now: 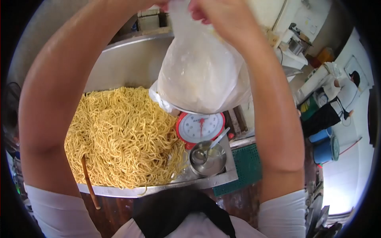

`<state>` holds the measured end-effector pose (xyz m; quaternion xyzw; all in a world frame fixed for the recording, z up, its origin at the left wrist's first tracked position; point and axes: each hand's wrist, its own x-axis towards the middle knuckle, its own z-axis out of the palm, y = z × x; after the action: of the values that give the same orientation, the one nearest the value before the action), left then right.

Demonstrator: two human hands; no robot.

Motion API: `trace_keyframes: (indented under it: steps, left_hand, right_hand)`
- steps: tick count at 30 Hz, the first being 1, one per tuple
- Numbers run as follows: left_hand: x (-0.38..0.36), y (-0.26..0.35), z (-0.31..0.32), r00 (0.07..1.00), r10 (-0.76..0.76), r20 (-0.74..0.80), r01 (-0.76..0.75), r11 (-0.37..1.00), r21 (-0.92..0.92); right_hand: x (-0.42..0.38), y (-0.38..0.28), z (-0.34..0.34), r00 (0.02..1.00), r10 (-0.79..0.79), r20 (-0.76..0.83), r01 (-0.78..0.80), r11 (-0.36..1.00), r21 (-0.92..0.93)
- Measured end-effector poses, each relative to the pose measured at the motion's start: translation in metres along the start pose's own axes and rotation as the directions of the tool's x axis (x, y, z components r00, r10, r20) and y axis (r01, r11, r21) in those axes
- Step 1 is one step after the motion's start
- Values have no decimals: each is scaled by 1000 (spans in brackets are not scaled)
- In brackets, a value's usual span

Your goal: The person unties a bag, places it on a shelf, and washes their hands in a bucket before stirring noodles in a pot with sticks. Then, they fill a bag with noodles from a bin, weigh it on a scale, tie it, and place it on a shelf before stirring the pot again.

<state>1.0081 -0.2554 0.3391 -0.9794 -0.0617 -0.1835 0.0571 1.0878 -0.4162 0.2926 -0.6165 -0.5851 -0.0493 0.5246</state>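
A large clear plastic bag (198, 75) stands on the pan of a red scale (201, 127), its neck drawn up to the top edge of the view. My right hand (204, 11) has its fingers bent in around the bag's neck. Of my left hand (160, 6) only a sliver shows beside the neck, and its fingers are cut off by the frame. What the bag holds is pale and blurred. Left of the scale lies a big heap of yellow noodles (127, 135) in a metal tray (127, 65).
A metal bowl (214, 160) with a ladle sits below the scale. A wooden stick (89, 182) juts from the noodles over the tray's front edge. Beside the tray is a green mat (244, 168). Another person (335, 103) stands at far right, near blue buckets (325, 150).
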Motion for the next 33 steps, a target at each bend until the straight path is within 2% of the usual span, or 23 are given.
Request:
trace_keyframes:
  steps: [2, 4, 6, 7, 8, 9, 10, 11, 12, 13, 14, 15, 17, 18, 20, 22, 24, 26, 28, 29, 30, 31, 33]
  left_hand:
    - [-23, -10, -2, 939, -343, -11, 293, 820, -492]
    - [-45, -37, 13, 874, -482, -58, 416, 806, -421]
    - [-81, -41, 28, 930, -300, -212, 297, 954, -49]
    - [-90, -28, 32, 926, -351, -142, 369, 919, 136]
    - [-98, -26, 34, 982, -148, -120, 175, 948, 265]
    - [-101, -26, 43, 979, -152, -135, 184, 945, 271]
    - [-100, -23, 53, 977, 86, -196, 0, 915, 403]
    - [-96, -24, 60, 921, 324, -217, -164, 827, 538]
    - [-89, -15, 51, 920, 322, -225, -156, 826, 542]
    - [-79, -1, 35, 977, 83, -196, -57, 989, 136]
    - [-68, 10, 26, 991, -121, -64, 98, 954, -285]
    - [-57, 16, 24, 991, -118, -70, 93, 955, -283]
    - [-35, 23, 25, 979, -197, -48, 101, 681, -725]
    - [-22, 26, 33, 980, -192, -54, 94, 683, -724]
    - [0, 31, 51, 970, -107, -217, -138, 493, -859]
    - [9, 32, 47, 975, -176, -138, -54, 416, -908]
    - [12, 38, 43, 969, -240, -55, 29, 334, -942]
    - [9, 47, 37, 922, -355, -153, -177, -37, -983]
    - [14, 43, 20, 885, -451, -115, -195, -136, -971]
    - [16, 42, 12, 842, -536, -60, -217, -235, -947]
    - [13, 50, -6, 786, -608, -117, -312, -226, -923]
    - [10, 51, -18, 783, -610, -121, -315, -221, -923]
    - [5, 47, -43, 793, -586, -165, -351, -218, -911]
  right_hand:
    - [38, 56, -2, 890, 143, 434, 164, 786, -596]
    - [40, 47, -5, 683, 475, 555, 115, 680, -724]
    - [39, 61, -10, 673, 425, 606, 92, 764, -639]
    - [45, 54, -13, 685, 410, 602, 109, 759, -642]
    - [46, 46, -13, 705, 464, 536, 23, 741, -671]
    - [47, 41, -14, 717, 516, 468, -66, 719, -692]
    - [45, 43, -15, 830, 302, 469, 92, 754, -650]
    - [46, 44, -18, 833, 294, 469, 102, 751, -652]
    - [46, 37, -21, 877, 232, 422, 92, 779, -621]
    - [47, 31, -24, 914, 174, 368, 83, 805, -587]
    - [49, 26, -25, 915, 170, 366, 87, 802, -590]
    - [52, 21, -27, 941, 172, 290, 36, 803, -594]
    - [55, 11, -30, 964, 170, 205, -14, 802, -597]
    - [56, 5, -32, 979, 161, 129, -78, 868, -491]
    - [56, -7, -36, 986, 160, 50, -130, 918, -375]
    - [55, -19, -40, 995, 97, 9, -94, 979, -182]
    - [56, -20, -45, 997, 79, -23, -81, 985, -155]
    - [54, -20, -47, 997, 60, -56, -67, 990, -125]
    - [47, -21, -43, 989, 103, -104, -106, 994, -22]
    - [45, -23, -42, 990, 97, -103, -100, 995, -21]
    - [44, -28, -41, 989, 145, -9, -144, 986, 79]
    - [43, -32, -40, 979, 185, 90, -198, 965, 173]
    - [41, -33, -31, 969, 161, 190, -186, 975, 119]
